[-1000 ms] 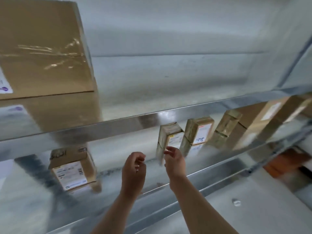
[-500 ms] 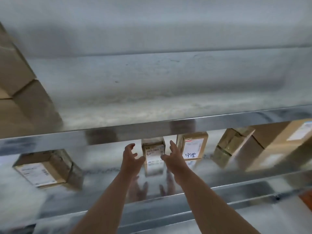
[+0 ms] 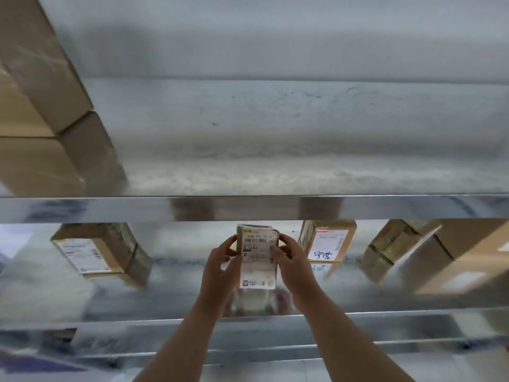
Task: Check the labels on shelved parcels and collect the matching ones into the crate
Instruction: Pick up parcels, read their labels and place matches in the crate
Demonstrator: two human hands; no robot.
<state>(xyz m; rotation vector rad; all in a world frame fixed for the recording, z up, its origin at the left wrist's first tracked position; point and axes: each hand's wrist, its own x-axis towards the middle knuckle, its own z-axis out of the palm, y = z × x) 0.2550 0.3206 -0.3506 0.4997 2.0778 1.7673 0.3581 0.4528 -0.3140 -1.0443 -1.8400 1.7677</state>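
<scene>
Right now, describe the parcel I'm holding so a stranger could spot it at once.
On the metal rack, look at the shelf under the shiny front beam, where cardboard boxes stand. The parcel is in the middle, just left of the box with blue handwriting. Only it is gripped by the left hand and right hand, its long white label facing out.

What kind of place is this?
Likely a parcel storeroom: metal shelves hold taped cardboard boxes with shipping labels, and the left hand and right hand grip one small parcel.

Lower shelf (image 3: pixel 358 304) – five parcels (image 3: pixel 91 252) (image 3: pixel 259 268) (image 3: pixel 327 244) (image 3: pixel 396 244) (image 3: pixel 473 252); hands (image 3: pixel 220 263) (image 3: pixel 293 263) – two.
</scene>
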